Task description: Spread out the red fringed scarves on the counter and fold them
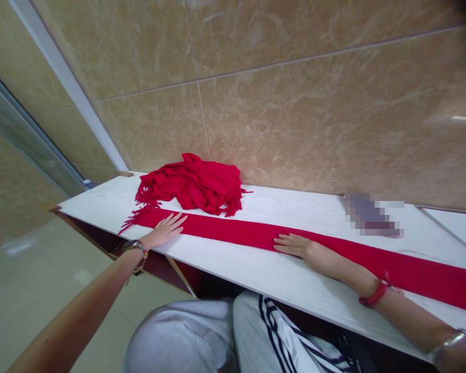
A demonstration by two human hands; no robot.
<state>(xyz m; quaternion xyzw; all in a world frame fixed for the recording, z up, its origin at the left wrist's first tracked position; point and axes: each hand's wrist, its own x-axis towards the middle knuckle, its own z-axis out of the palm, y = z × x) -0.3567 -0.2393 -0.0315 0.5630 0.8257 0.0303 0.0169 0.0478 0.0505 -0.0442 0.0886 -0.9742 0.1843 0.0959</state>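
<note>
A long red scarf (233, 231) lies flat in a narrow band along the white tabletop, its fringe spread at the left end and its right end running out of view. My left hand (166, 230) rests on the scarf near the fringe, fingers stretched out. Farther right, my right hand (300, 245) lies flat on the same band with its fingers extended. Behind the left part of the scarf sits a crumpled heap of red fringed cloth (194, 184), close to my left hand but not touched by it.
A blurred-out object (370, 215) lies at the back right of the white tabletop (295, 204). A tan marbled tile wall (275, 129) rises directly behind. Dark open shelf spaces (213, 285) show under the front edge, above my knees (186, 331).
</note>
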